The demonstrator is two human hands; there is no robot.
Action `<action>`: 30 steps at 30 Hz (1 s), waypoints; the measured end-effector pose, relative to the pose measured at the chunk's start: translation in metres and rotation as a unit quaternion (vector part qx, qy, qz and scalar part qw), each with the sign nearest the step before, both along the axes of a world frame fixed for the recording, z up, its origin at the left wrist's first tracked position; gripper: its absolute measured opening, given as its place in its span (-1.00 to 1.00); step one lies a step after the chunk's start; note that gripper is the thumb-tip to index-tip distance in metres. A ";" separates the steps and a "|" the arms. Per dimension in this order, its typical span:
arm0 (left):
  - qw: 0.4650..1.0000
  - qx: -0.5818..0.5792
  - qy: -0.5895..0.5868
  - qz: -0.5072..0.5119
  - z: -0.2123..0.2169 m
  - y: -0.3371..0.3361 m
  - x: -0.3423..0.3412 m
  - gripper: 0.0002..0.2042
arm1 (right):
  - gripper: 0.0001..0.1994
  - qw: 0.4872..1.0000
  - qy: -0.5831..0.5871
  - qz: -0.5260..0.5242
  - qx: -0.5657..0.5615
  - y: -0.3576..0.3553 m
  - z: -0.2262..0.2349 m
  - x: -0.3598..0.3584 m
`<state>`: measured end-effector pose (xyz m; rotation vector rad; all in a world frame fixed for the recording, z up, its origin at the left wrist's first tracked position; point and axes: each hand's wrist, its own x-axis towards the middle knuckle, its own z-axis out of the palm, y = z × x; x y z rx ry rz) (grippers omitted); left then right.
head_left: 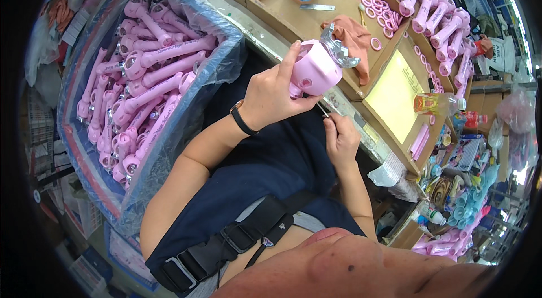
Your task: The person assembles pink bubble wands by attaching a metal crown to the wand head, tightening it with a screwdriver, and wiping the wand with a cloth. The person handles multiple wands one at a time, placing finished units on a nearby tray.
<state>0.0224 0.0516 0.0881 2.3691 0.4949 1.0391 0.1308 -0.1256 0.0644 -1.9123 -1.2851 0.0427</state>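
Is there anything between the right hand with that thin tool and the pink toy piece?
Nothing visible. The left hand holds the pink toy piece up, and the thin tool in the right hand reaches its underside unobstructed.

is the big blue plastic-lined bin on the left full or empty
Nearly full: the blue plastic-lined bin holds a heap of pink toy wands reaching close to its rim. How deep the pile goes, cannot tell.
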 end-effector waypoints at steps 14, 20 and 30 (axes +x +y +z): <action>0.998 0.046 0.001 -0.050 -0.003 -0.003 -0.004 -0.07 | -0.67 0.554 0.823 0.065 -0.108 -0.011 -0.003 0.027; 0.998 0.022 -0.019 -0.060 -0.003 -0.001 -0.003 -0.10 | -0.72 0.656 0.744 -0.024 -0.127 -0.010 0.000 0.012; 0.999 0.004 -0.016 -0.049 -0.001 -0.005 -0.002 -0.06 | -0.81 0.973 0.228 0.032 -0.022 -0.011 0.002 -0.002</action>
